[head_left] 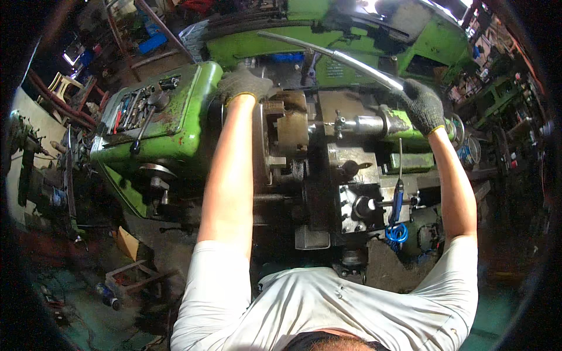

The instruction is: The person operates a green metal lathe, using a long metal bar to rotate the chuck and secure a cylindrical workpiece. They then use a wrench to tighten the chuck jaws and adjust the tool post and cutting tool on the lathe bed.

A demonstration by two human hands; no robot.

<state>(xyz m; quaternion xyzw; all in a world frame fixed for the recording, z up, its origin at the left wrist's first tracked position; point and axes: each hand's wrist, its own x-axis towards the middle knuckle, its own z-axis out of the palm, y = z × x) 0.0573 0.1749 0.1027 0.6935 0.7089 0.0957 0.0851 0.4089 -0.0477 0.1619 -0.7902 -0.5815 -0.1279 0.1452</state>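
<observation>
My right hand (422, 106), in a dark knitted glove, is closed round the near end of a long metal bar (366, 69). The bar slants up and away to the left over a green lathe, its far half thinner than the shiny part by my hand. My left hand (244, 85), gloved alike, is at the far upper side of the lathe chuck (264, 143); its fingers are too dark to make out. A brownish metal workpiece (293, 124) sits in the chuck jaws. Facing it is the tailstock (372, 125), with a bright metal quill.
Wrenches and other hand tools (137, 108) lie on the green headstock (190, 111). An air blow gun (398, 199) with a coiled blue hose (396, 234) stands by the tool post (358, 207). Another green machine (345, 44) is behind. A metal frame (137, 278) lies on the floor at left.
</observation>
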